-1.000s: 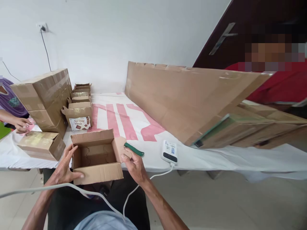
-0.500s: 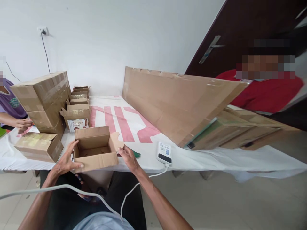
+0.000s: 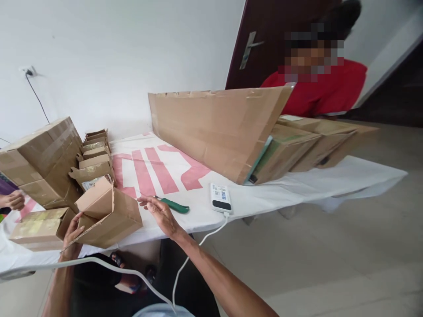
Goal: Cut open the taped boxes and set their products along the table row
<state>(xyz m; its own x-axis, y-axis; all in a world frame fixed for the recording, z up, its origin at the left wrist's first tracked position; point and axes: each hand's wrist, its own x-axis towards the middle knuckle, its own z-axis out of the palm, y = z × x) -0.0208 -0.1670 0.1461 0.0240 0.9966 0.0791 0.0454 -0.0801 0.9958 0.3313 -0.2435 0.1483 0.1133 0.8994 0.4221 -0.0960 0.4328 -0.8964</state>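
On my feed the open box (image 3: 124, 215) is now turned and tipped, its mouth swung toward the left hand (image 3: 71, 235). I see the right hand (image 3: 160, 215) has released its grip there, fingers extended beside the green-handled tool (image 3: 175, 205), which shows more fully than before.

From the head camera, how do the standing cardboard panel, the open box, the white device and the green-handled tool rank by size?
1. Standing cardboard panel, largest by far
2. Open box
3. White device and green-handled tool, too close to rank: the device looks broader, the tool longer
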